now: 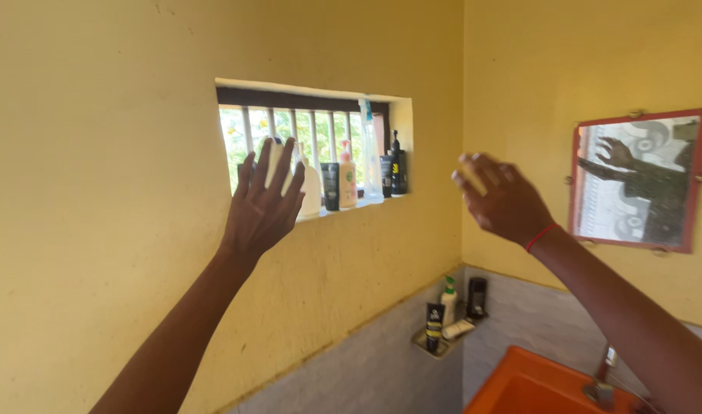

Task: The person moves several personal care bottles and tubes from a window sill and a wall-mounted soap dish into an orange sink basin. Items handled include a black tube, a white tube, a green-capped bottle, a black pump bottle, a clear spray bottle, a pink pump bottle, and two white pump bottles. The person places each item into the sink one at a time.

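the left hand (263, 203) is raised with fingers spread, its grip holding nothing, in front of the white bottle (310, 190) on the window ledge (351, 208). the right hand (504, 201) is lifted near the corner, blurred, its grip loose and apparently empty.

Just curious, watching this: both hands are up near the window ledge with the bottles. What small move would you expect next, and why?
Probably the left hand closes on the white bottle on the ledge. That hand is open, fingers spread, right in front of the bottle, while the right hand hangs blurred and empty farther off by the mirror. This is only a guess.
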